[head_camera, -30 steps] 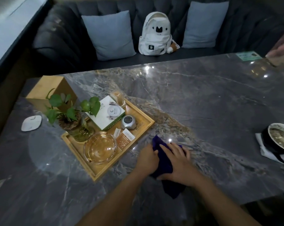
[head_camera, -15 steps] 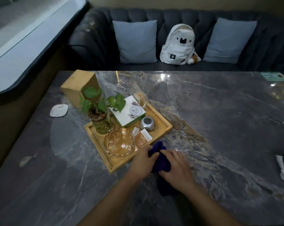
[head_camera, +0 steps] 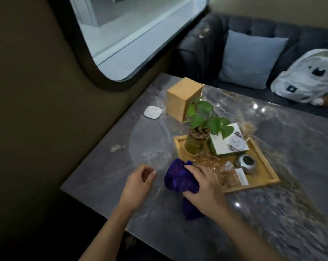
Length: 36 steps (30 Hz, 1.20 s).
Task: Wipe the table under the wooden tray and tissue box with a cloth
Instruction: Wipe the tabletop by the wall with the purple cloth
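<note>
A dark blue cloth (head_camera: pixel 180 178) lies bunched on the grey marble table (head_camera: pixel 272 213), just left of the wooden tray (head_camera: pixel 261 159). My right hand (head_camera: pixel 206 187) presses down on the cloth and grips it. My left hand (head_camera: pixel 138 183) hovers to the cloth's left, fingers loosely curled, holding nothing. The wooden tissue box (head_camera: pixel 183 98) stands behind the tray near the wall. The tray carries a potted plant (head_camera: pixel 199 134), a white-and-green box (head_camera: pixel 228 142), a glass bowl (head_camera: pixel 214 164) and a small round device (head_camera: pixel 246 162).
A white flat gadget (head_camera: pixel 152 112) lies near the wall by the tissue box. Small crumbs (head_camera: pixel 116 147) sit at the table's left edge. A dark sofa with a grey cushion (head_camera: pixel 250 59) and a white backpack (head_camera: pixel 308 76) runs behind the table. The wall and window close the left side.
The view swung left. My right hand slid the cloth from the tray's front right side to its left. My left hand let go of the cloth and moved off to the left.
</note>
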Motion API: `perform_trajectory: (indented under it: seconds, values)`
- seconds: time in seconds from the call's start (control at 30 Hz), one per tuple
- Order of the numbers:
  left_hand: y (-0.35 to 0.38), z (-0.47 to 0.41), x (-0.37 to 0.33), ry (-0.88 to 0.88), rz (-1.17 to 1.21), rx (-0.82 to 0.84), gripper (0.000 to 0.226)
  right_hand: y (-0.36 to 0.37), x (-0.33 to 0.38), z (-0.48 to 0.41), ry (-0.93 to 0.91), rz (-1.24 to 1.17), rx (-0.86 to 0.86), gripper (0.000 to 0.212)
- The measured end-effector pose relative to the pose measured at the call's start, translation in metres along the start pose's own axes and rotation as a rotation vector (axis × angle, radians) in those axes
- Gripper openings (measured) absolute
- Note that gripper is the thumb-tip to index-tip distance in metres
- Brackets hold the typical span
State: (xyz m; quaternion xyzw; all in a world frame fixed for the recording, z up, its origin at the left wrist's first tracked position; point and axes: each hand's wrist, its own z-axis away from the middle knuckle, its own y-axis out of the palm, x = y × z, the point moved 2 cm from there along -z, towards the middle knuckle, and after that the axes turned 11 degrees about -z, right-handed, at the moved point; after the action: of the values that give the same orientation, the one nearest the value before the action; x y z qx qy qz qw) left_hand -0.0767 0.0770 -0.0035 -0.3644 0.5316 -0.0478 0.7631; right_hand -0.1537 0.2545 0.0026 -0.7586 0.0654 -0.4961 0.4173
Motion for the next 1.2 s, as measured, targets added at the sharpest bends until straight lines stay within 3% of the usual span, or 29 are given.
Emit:
perform_trajectory:
  seconds: [0.2,0.37,0.47,0.63,0.77,0.97,1.2]
  values:
    - [-0.048,-0.003,0.07,-0.196,-0.344,-0.297,0.033,0.036,0.026,-0.031,-0.089,0.015,0.109,0.058]
    - [-0.054,-0.014,0.111,-0.295,-0.609,-0.227,0.062,0.067,0.032,-0.053,-0.057,0.177,0.25,0.064]
    - [-0.048,-0.017,0.122,-0.255,-0.731,-0.244,0.072,0.084,0.026,-0.053,-0.051,0.314,0.358,0.078]
    - [-0.042,-0.019,0.12,-0.278,-0.8,-0.26,0.08,0.09,0.027,-0.056,-0.145,0.444,0.36,0.078]
    - [-0.044,-0.019,0.119,-0.346,-0.853,-0.234,0.087,0.1,0.013,-0.062,-0.066,0.438,0.385,0.073]
    - [-0.044,-0.018,0.12,-0.423,-0.882,-0.232,0.103,0.115,0.005,-0.071,0.088,0.291,0.188,0.06]
    - [-0.046,-0.018,0.119,-0.451,-0.873,-0.161,0.091,0.132,0.016,-0.11,0.239,0.233,-0.055,0.064]
